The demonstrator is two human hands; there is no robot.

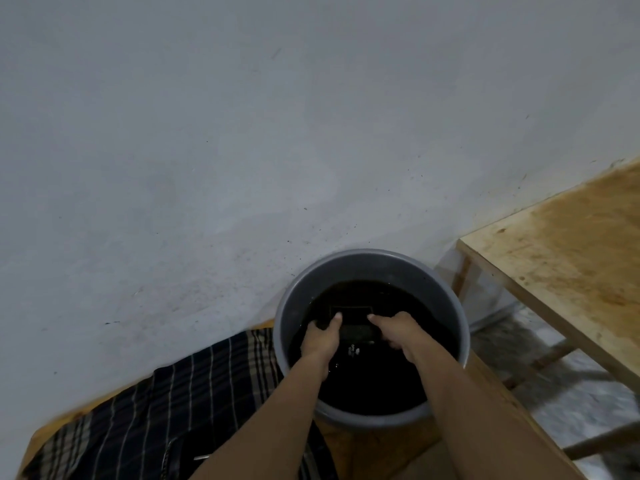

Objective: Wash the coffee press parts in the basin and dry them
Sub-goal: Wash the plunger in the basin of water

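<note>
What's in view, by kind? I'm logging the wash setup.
Basin: 1
Dark submerged part between the hands: 1
Plaid cloth: 1
Wooden table: 1
Hands: 2, left hand, right hand
Total: 6

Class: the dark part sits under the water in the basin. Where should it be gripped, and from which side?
Probably by its two short ends, one hand from each side. The dark part lies crosswise in the basin, left hand and right hand flanking it.
</note>
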